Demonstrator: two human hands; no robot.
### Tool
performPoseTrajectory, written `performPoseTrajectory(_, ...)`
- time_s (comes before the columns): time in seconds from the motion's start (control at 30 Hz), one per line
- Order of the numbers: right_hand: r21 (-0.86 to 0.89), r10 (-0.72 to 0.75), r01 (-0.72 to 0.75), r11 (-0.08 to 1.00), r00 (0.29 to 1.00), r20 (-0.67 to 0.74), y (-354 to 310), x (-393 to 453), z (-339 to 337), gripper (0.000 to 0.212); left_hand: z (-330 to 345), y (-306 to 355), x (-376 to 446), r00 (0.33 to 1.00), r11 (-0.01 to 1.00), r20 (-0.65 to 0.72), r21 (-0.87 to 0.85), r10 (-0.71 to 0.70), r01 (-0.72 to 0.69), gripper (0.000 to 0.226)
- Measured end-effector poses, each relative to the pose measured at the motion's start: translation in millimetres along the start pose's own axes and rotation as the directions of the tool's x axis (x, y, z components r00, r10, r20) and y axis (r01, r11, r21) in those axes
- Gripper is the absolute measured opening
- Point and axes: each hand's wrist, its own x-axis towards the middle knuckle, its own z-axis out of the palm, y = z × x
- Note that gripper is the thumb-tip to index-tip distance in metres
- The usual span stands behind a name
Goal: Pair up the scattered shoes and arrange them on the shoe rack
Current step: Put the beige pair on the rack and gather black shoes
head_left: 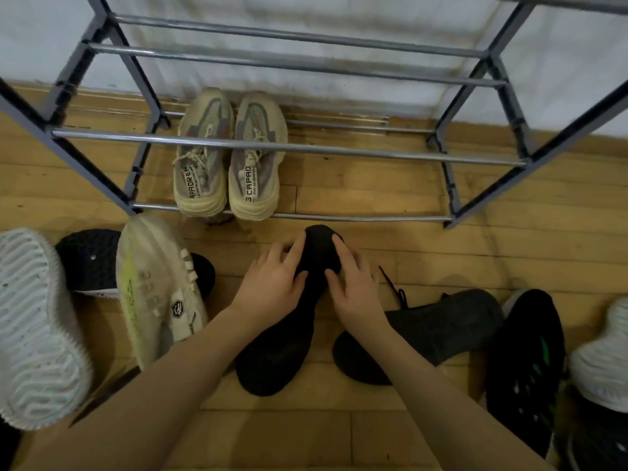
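A black shoe (pixel 282 348) lies sole-up on the wooden floor in front of the grey metal shoe rack (pixel 272 144). My left hand (pixel 272 283) and my right hand (pixel 353 287) both grip its far end from either side. A second black shoe (pixel 441 324) with loose laces lies on its side just to the right. A beige pair of sneakers (pixel 231 158) stands side by side on the rack's lowest rails.
On the left lie a white sole-up shoe (pixel 34 328), a cream sneaker (pixel 156 290) on its side and a black-soled shoe (pixel 91 263) beneath it. At the right lie a black and green shoe (pixel 530 362) and another white shoe (pixel 605 362). A white wall stands behind the rack.
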Motion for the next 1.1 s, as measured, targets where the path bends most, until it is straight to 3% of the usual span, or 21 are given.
performPoseTrajectory(0.13, 0.101, -0.05, 0.065, 0.993, 0.989, -0.142, -5, -9, -12, 0.055, -11, 16, -6, 0.979, 0.992, -0.204, -0.119, 0.016, -0.041, 0.059)
performPoseTrajectory(0.27, 0.033, -0.071, 0.082, 0.996, 0.968, -0.24, -15, -26, -26, 0.05, -20, 29, -17, 0.957, 0.986, -0.286, -0.138, 0.051, -0.094, 0.048)
performPoseTrajectory(0.33, 0.087, -0.078, 0.104, 0.991, 0.962, -0.262, -19, -37, -31, 0.046, -25, 33, -25, 0.944, 0.977, -0.324, -0.173, 0.064, -0.126, 0.044)
performPoseTrajectory(0.43, 0.264, -0.029, 0.1, 0.959, 0.965, -0.26, -27, -50, -43, 0.04, -35, 43, -37, 0.94, 0.914, -0.339, -0.374, 0.026, -0.16, 0.043)
performPoseTrajectory(0.5, 0.352, -0.015, 0.099, 0.931, 0.972, -0.233, -34, -54, -55, 0.038, -40, 48, -45, 0.923, 0.901, -0.38, -0.381, 0.053, -0.209, 0.043)
performPoseTrajectory(0.7, 0.359, -0.134, 0.239, 0.902, 0.946, -0.295, -59, -55, -84, 0.038, -67, 62, -47, 0.862, 0.864, -0.507, -0.421, 0.03, -0.278, 0.04)
performPoseTrajectory(0.83, 0.272, -0.204, 0.325, 0.906, 0.896, -0.394, -79, -46, -103, 0.036, -93, 68, -35, 0.816, 0.866, -0.557, -0.322, 0.154, -0.382, 0.043)
performPoseTrajectory(0.93, 0.238, -0.266, 0.374, 0.896, 0.883, -0.386, -81, -42, -110, 0.033, -104, 66, -27, 0.798, 0.859, -0.555, -0.265, 0.236, -0.438, 0.04)
performPoseTrajectory(1.0, 0.234, -0.273, 0.366, 0.901, 0.896, -0.35, -76, -46, -106, 0.033, -100, 64, -30, 0.832, 0.848, -0.505, -0.315, 0.231, -0.427, 0.041)
performPoseTrajectory(1.1, 0.293, -0.229, 0.325, 0.899, 0.92, -0.318, -68, -63, -103, 0.035, -85, 68, -50, 0.873, 0.799, -0.474, -0.476, 0.118, -0.367, 0.038)
